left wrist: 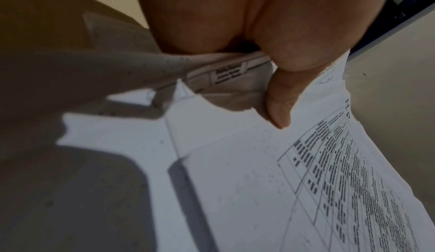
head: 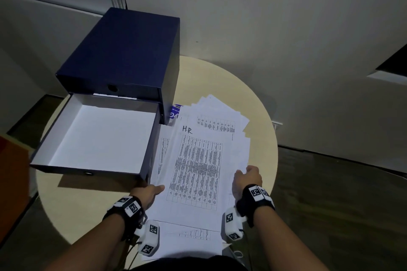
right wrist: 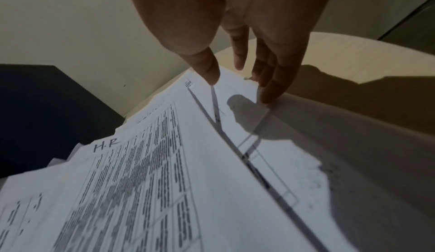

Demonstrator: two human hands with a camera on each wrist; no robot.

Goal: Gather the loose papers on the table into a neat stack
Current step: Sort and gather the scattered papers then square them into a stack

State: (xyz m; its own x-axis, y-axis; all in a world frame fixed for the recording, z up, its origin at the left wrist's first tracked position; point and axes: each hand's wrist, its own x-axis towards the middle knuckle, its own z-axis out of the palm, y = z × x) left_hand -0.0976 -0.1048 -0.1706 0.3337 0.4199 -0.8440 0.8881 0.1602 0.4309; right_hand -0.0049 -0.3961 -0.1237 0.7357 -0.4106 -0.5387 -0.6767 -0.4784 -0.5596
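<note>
A loose pile of white printed papers (head: 198, 171) lies fanned on the round beige table (head: 88, 209); the top sheet carries a table and a handwritten "H.R". My left hand (head: 152, 191) pinches the pile's left edge. In the left wrist view its thumb (left wrist: 280, 107) lies on top of the papers (left wrist: 259, 181) and its fingers are hidden underneath. My right hand (head: 246, 177) is at the pile's right edge. In the right wrist view its fingers (right wrist: 270, 88) are straight and touch the edge of the papers (right wrist: 164, 181).
A navy drawer box (head: 123, 55) stands at the table's left. Its lower drawer (head: 88, 172) is pulled out, white inside, with nothing in it. A small blue and white item (head: 176, 112) peeks out behind the pile. One sheet (head: 187, 242) overhangs the near table edge.
</note>
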